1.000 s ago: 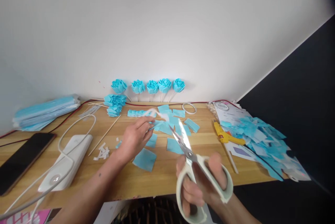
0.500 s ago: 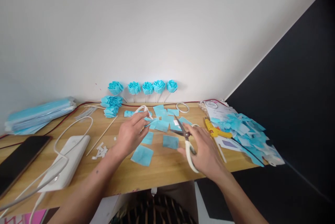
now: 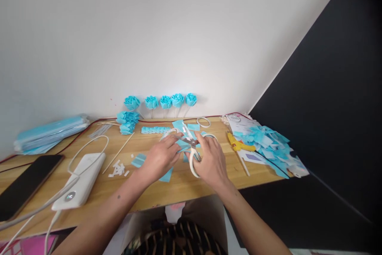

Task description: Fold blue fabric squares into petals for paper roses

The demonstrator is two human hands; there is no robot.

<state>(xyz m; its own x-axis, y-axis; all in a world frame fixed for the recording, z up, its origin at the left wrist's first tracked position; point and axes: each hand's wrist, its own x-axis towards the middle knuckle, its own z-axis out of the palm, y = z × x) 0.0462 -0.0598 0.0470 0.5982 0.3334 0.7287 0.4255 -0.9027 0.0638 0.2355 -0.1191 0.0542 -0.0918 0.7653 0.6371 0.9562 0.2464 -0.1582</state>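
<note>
My right hand (image 3: 210, 159) is closed round the white handles of a pair of scissors (image 3: 193, 159), whose blades are spread apart and point up and left. Right beside the blades, my left hand (image 3: 162, 155) pinches a small piece of blue fabric (image 3: 181, 145), mostly hidden by the fingers and blades. Below and around the hands lie cut blue squares, one of them a blue square (image 3: 139, 160) left of my left hand. A ruffled blue strip (image 3: 155, 129) rests behind my left hand.
Blue fabric flowers (image 3: 165, 102) on sticks lean against the wall. A yellow glue gun (image 3: 238, 143) and a heap of blue pieces (image 3: 265, 143) are at right. At left are a power bank (image 3: 86, 179) with cables, a phone (image 3: 30, 185), a mask stack (image 3: 50, 131) and white scraps (image 3: 118, 168).
My hands have come together, the scissors moving left to the fabric in my left hand. A blue square now lies left of my left hand, and the view has shifted slightly.
</note>
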